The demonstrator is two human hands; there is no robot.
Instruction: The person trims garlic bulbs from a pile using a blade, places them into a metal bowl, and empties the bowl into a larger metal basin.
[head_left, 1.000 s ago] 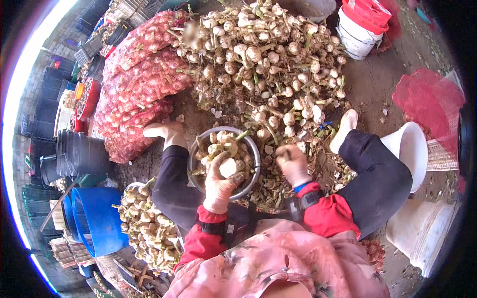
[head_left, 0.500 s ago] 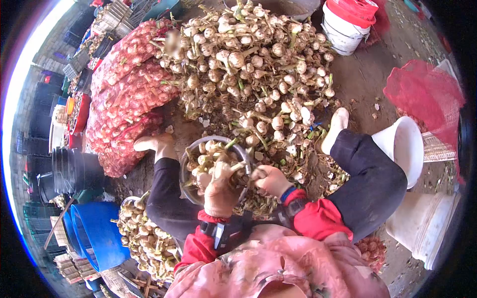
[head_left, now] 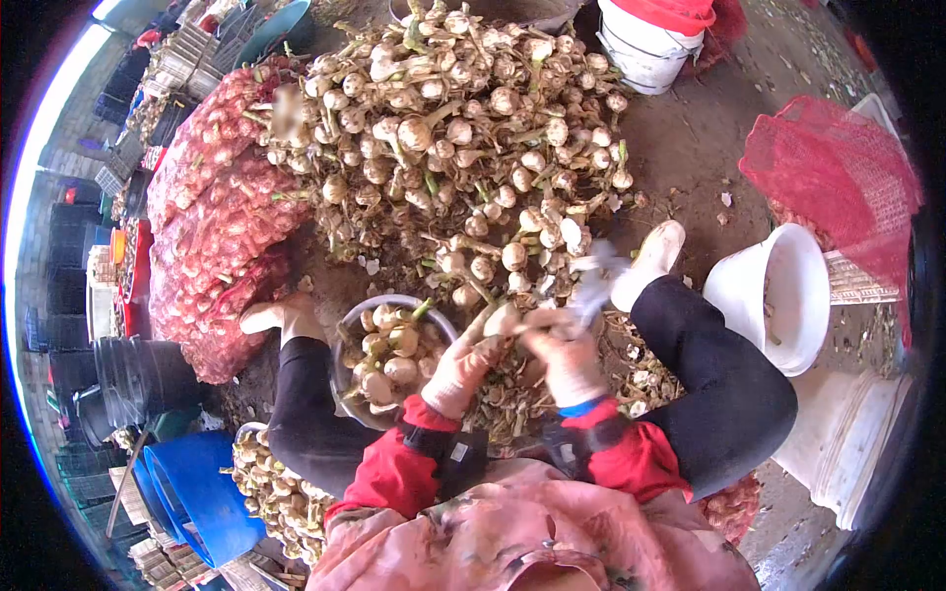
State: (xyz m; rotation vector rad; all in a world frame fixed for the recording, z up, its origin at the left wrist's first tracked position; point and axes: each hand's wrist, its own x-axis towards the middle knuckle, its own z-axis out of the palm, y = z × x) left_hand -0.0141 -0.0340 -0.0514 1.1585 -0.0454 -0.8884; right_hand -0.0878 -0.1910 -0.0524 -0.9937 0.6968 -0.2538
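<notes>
The step in hand looks like trimming or cleaning a single garlic bulb (head_left: 503, 320), which sits between the two hands, above the littered ground in front of the person. The left hand (head_left: 465, 372) grips it, fingers closed round it just beyond the right edge of the metal bowl (head_left: 340, 379). The right hand (head_left: 570, 362) is curled beside the bulb, fingertips close to it — a pale streak (head_left: 591, 286) blurs just beyond, perhaps a blade or loose skin, so what this hand grips I cannot tell.

The next move calls for a firm hold by the left hand, with its fingers kept clear of whatever the right hand may carry — and a short, controlled stroke of the right.

As for counts: one bulb is between the hands, and roughly eight show in the one metal bowl. The big garlic pile (head_left: 453, 128) beyond it holds too many to count, as does the one heap of bulbs (head_left: 276, 492) at the lower left. There is one loose red net (head_left: 828, 167), one open white bucket (head_left: 734, 295) near the right knee, and one white pail (head_left: 645, 54) with red on top, just off the pile's far right corner.
</notes>
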